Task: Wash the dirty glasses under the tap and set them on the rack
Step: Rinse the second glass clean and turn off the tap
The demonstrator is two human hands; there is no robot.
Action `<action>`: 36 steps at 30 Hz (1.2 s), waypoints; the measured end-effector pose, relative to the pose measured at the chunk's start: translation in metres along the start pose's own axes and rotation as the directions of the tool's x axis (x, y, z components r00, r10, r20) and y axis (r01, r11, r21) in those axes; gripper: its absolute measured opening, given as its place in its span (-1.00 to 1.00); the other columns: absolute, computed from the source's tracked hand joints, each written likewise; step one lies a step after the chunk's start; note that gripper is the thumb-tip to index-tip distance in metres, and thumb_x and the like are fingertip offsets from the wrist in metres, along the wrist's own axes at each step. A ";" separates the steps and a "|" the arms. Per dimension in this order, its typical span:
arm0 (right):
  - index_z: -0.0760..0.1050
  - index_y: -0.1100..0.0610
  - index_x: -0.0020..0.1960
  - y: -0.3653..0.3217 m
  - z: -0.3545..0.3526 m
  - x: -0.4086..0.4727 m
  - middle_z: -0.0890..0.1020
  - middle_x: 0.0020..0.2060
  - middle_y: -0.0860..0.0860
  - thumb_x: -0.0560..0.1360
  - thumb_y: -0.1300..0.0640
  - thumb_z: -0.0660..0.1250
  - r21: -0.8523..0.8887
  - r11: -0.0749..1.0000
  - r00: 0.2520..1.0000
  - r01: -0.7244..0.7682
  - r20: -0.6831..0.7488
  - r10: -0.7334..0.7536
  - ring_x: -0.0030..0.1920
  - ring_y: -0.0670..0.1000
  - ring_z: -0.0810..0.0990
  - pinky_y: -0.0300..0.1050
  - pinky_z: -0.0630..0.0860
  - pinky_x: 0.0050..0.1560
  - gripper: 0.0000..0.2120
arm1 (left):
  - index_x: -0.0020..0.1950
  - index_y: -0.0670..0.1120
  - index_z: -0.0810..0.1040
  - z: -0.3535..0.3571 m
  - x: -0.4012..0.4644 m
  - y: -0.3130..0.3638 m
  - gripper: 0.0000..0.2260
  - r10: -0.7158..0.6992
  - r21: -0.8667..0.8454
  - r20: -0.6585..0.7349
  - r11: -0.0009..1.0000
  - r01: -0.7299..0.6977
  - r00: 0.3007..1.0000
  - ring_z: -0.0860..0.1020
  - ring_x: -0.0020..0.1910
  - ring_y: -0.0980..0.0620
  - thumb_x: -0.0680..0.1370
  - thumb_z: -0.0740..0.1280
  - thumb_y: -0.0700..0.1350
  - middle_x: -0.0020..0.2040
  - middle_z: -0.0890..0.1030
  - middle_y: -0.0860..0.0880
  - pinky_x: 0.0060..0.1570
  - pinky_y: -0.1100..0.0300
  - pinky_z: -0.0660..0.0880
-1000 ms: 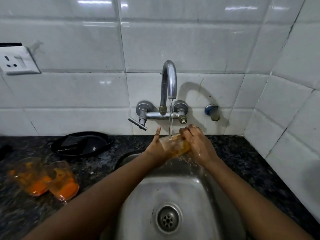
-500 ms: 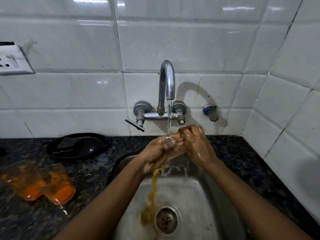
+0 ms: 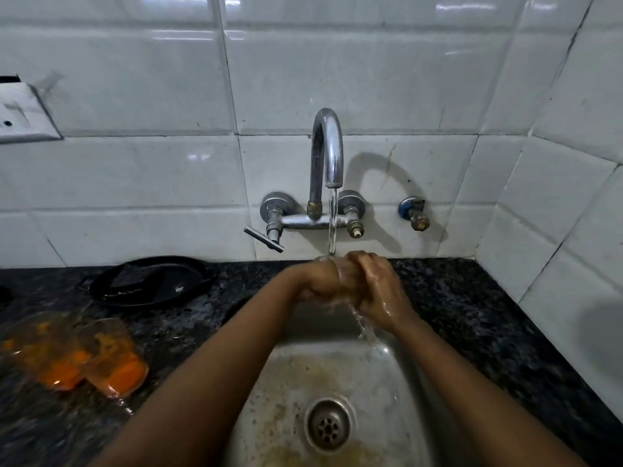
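A clear glass [image 3: 342, 273] is clasped between my left hand [image 3: 320, 281] and my right hand [image 3: 377, 286] over the steel sink [image 3: 397, 392], right under the running tap [image 3: 328, 153]. Most of the glass is hidden by my fingers; only its rim and a wet strip show. Water runs off my hands into the basin, which holds yellowish residue near the drain [image 3: 328, 424]. Two dirty glasses [image 3: 111, 358] with orange residue stand on the dark counter at the left, blurred. No rack is in view.
A black pan [image 3: 151, 281] lies on the granite counter [image 3: 472, 298] behind the dirty glasses. A white wall socket [image 3: 23, 112] is at the far left. A small valve [image 3: 413, 214] sticks out of the tiled wall right of the tap.
My left hand closed over the glass and orange liquid poured out into the sink. The water running off is now clear, leaving yellowish residue around the drain.
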State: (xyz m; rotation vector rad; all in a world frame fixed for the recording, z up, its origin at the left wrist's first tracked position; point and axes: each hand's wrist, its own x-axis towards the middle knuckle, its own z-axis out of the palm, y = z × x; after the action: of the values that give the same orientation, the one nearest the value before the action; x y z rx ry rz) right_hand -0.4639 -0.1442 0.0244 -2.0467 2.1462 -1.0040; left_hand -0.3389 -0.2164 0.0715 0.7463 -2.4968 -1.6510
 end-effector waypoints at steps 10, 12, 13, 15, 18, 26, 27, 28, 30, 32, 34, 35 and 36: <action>0.34 0.11 0.34 -0.001 0.001 -0.001 0.50 0.21 0.15 0.22 0.25 0.51 -0.101 0.993 0.998 0.057 0.016 -0.056 0.23 0.19 0.43 0.16 0.43 0.20 -0.27 | 0.19 -0.20 0.50 0.004 0.010 -0.009 -0.76 -0.032 0.406 -0.020 0.913 0.038 0.999 0.51 0.08 -0.12 0.58 0.17 -0.19 0.15 0.54 -0.20 0.20 0.02 0.45; 0.34 0.11 0.32 -0.002 -0.003 -0.001 0.52 0.20 0.16 0.18 0.23 0.53 -0.152 0.980 0.991 0.130 0.040 -0.126 0.21 0.19 0.47 0.23 0.41 0.22 -0.25 | 0.14 -0.18 0.52 0.005 0.004 -0.012 -0.77 -0.129 0.446 -0.034 0.885 0.131 0.991 0.51 -0.02 -0.12 0.59 0.14 -0.16 0.07 0.55 -0.20 0.16 0.00 0.46; 0.36 0.12 0.31 -0.004 -0.006 0.000 0.54 0.19 0.16 0.18 0.22 0.53 -0.168 0.975 0.990 0.144 0.034 -0.140 0.21 0.19 0.48 0.24 0.36 0.27 -0.26 | 0.13 -0.23 0.52 0.007 -0.002 -0.004 -0.77 -0.123 0.375 -0.041 0.918 0.130 0.992 0.51 -0.02 -0.14 0.58 0.14 -0.20 0.06 0.55 -0.22 0.14 0.03 0.45; 0.38 0.14 0.31 -0.006 -0.011 0.002 0.53 0.20 0.16 0.21 0.20 0.53 -0.184 0.972 0.989 0.148 0.034 -0.144 0.23 0.16 0.47 0.14 0.24 0.37 -0.31 | 0.14 -0.28 0.51 0.011 -0.006 0.007 -0.79 -0.073 0.241 -0.067 0.967 0.087 0.995 0.50 0.10 -0.15 0.57 0.16 -0.27 0.14 0.53 -0.23 0.22 0.04 0.42; 0.35 0.13 0.32 -0.010 -0.013 0.000 0.55 0.16 0.14 0.25 0.10 0.52 -0.142 0.987 0.996 0.077 0.051 -0.070 0.17 0.14 0.50 -0.01 0.38 0.24 -0.31 | 0.21 -0.25 0.48 0.000 -0.010 0.006 -0.74 -0.007 0.189 0.051 0.982 -0.003 0.999 0.50 0.18 -0.15 0.54 0.26 -0.20 0.22 0.50 -0.23 0.27 -0.04 0.43; 0.34 0.09 0.28 -0.023 -0.012 -0.007 0.58 0.10 0.10 0.21 0.04 0.52 -0.122 0.988 0.992 0.095 0.089 -0.085 0.07 0.13 0.55 0.02 0.51 0.10 -0.31 | 0.23 -0.24 0.48 -0.012 -0.023 -0.003 -0.71 -0.010 0.044 0.067 0.999 0.007 0.998 0.50 0.17 -0.10 0.53 0.30 -0.19 0.23 0.52 -0.21 0.31 -0.01 0.39; 0.35 0.11 0.27 -0.021 -0.012 -0.008 0.58 0.10 0.11 0.22 0.05 0.52 -0.101 0.992 0.994 0.078 0.090 -0.069 0.07 0.13 0.55 0.02 0.51 0.09 -0.32 | 0.22 -0.23 0.49 -0.010 -0.024 0.001 -0.74 0.004 0.163 0.063 0.986 -0.014 0.998 0.51 0.11 -0.04 0.54 0.28 -0.20 0.18 0.53 -0.18 0.25 0.04 0.43; 0.36 0.12 0.26 -0.017 -0.012 -0.009 0.58 0.08 0.13 0.22 0.06 0.52 -0.079 0.996 0.995 0.050 0.088 -0.043 0.06 0.14 0.55 -0.01 0.51 0.07 -0.34 | 0.18 -0.22 0.50 -0.008 -0.024 0.004 -0.77 0.040 0.298 0.037 0.953 -0.049 0.999 0.50 0.04 0.00 0.54 0.28 -0.23 0.09 0.55 -0.13 0.17 0.09 0.46; 0.39 0.14 0.20 -0.009 -0.013 -0.011 0.60 0.02 0.13 0.25 0.06 0.50 -0.032 0.999 0.997 -0.037 0.064 0.039 0.01 0.15 0.57 -0.07 0.46 -0.03 -0.43 | 0.09 -0.25 0.53 -0.005 -0.024 0.006 -0.84 0.118 0.499 -0.040 0.863 -0.083 0.992 0.49 -0.06 0.00 0.52 0.26 -0.30 -0.05 0.53 -0.07 -0.01 0.16 0.46; 0.39 0.11 0.17 -0.003 -0.015 -0.015 0.61 -0.02 0.11 0.28 0.02 0.47 -0.040 0.989 0.988 -0.141 0.049 0.143 -0.02 0.16 0.59 -0.08 0.45 -0.08 -0.48 | 0.08 -0.28 0.52 -0.008 -0.026 0.004 -0.84 0.145 0.502 -0.151 0.863 -0.051 0.978 0.47 -0.06 -0.04 0.54 0.22 -0.31 -0.04 0.50 -0.11 -0.05 0.16 0.40; 0.33 0.08 0.21 -0.004 -0.017 -0.018 0.62 0.00 0.09 0.24 0.01 0.50 -0.116 0.964 0.963 -0.239 0.098 0.250 -0.02 0.17 0.60 -0.07 0.47 -0.11 -0.38 | 0.16 -0.29 0.47 -0.006 -0.029 -0.001 -0.78 0.103 0.186 -0.229 0.981 -0.060 0.968 0.50 0.00 -0.09 0.60 0.13 -0.23 0.02 0.51 -0.17 0.02 0.11 0.45; 0.29 0.08 0.23 -0.008 -0.017 -0.019 0.61 0.01 0.09 0.20 0.01 0.52 -0.145 0.950 0.947 -0.276 0.128 0.295 -0.02 0.17 0.60 -0.07 0.49 -0.11 -0.31 | 0.16 -0.30 0.47 0.000 -0.029 0.001 -0.72 0.084 0.035 -0.274 0.996 -0.077 0.958 0.53 0.02 -0.11 0.63 0.07 -0.16 0.03 0.54 -0.19 0.06 0.09 0.49; 0.26 0.08 0.23 -0.014 -0.017 -0.021 0.61 0.02 0.10 0.18 0.00 0.54 -0.160 0.938 0.932 -0.308 0.146 0.331 -0.02 0.18 0.60 -0.05 0.50 -0.11 -0.27 | 0.08 -0.30 0.51 0.007 -0.026 0.002 -0.63 0.062 -0.042 -0.352 0.996 -0.082 0.934 0.57 -0.03 -0.10 0.64 0.04 -0.06 -0.04 0.59 -0.19 0.05 0.08 0.51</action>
State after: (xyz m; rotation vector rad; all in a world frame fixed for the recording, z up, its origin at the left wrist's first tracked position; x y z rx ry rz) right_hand -0.4557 -0.1175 0.0358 -1.6741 2.4041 -0.6355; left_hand -0.3187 -0.1984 0.0761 0.8461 -2.1941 -1.4111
